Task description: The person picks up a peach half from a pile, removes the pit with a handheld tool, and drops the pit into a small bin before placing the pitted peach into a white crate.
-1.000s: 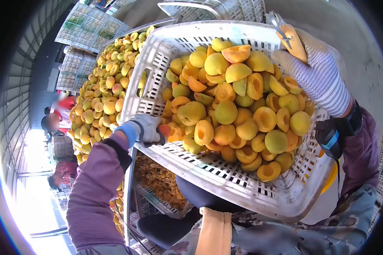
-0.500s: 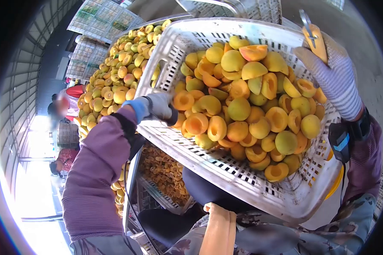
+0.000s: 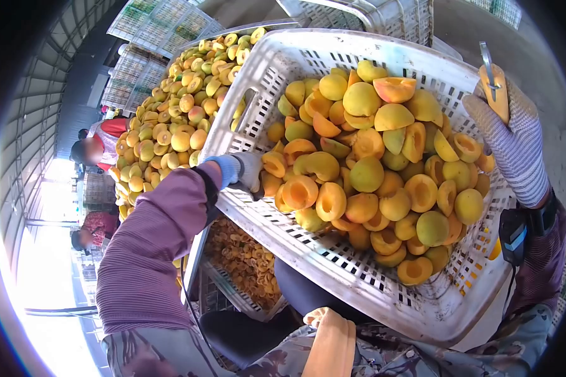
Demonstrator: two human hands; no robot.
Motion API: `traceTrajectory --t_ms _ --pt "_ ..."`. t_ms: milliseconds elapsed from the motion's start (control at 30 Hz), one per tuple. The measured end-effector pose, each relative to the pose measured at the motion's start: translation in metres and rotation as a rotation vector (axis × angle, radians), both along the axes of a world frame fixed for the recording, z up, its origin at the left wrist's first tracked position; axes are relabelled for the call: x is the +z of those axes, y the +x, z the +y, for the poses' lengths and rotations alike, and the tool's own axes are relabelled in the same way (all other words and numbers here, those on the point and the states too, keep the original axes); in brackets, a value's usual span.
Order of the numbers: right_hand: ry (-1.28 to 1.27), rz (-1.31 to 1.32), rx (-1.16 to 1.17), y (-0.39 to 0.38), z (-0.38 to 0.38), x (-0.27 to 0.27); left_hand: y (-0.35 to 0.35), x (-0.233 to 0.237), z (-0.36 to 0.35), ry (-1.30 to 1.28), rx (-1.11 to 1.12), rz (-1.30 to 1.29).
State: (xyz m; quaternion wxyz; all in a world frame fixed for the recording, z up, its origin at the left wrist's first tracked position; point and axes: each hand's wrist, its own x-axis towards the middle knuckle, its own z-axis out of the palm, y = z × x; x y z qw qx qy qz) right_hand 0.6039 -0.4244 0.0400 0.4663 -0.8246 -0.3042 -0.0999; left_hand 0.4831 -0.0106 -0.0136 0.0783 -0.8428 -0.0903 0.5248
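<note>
A white plastic basket [image 3: 383,295] with slotted walls lies tilted before me, holding many halved yellow-orange fruits [image 3: 366,174]. My gloved left hand [image 3: 248,171] is at the basket's left side, its fingers curled over the rim beside the fruit; the fingertips are partly hidden. On the right, my gloved right hand [image 3: 512,129] is closed on a small tool with a wooden handle [image 3: 495,94] and a metal end pointing up, next to the basket's right rim.
A large heap of halved fruits [image 3: 170,125] lies left behind the basket. Below is a crate of brown-orange pieces [image 3: 242,261]. Stacked crates [image 3: 160,25] stand at the back, another basket [image 3: 390,19] behind mine. Two people [image 3: 100,144] are at the far left.
The basket appears slightly farther right and lower in view, and both my hands have shifted right with it. The left fingers look more curled at the rim.
</note>
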Motion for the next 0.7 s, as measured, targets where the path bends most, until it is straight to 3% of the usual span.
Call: traceTrajectory --t_ms 67,200,233,300,500,567,633,700 --pt "0.027 0.014 0.013 0.000 0.000 -0.001 -0.009 0.001 0.015 -0.169 0.082 -0.103" --pt "0.007 -0.051 0.030 -0.001 0.003 -0.001 -0.013 0.040 -0.012 -0.232 0.212 -0.126" --pt "0.007 -0.080 0.025 0.000 0.002 -0.002 -0.015 0.027 0.001 -0.233 0.219 -0.128" --pt "-0.021 -0.090 0.024 0.003 0.000 -0.004 -0.012 0.004 0.013 0.020 -0.058 -0.170" --pt "-0.014 -0.032 -0.006 0.006 -0.004 -0.010 0.001 0.008 -0.015 0.214 -0.071 0.035" --pt "0.003 -0.038 0.016 0.004 -0.001 -0.012 -0.003 0.023 -0.021 0.149 -0.233 0.073" --pt "0.121 -0.126 0.000 0.004 0.003 -0.013 -0.004 0.013 -0.014 0.162 -0.223 0.067" --pt "0.107 -0.038 -0.059 0.001 0.002 -0.013 -0.006 -0.003 -0.008 0.237 -0.212 0.004"
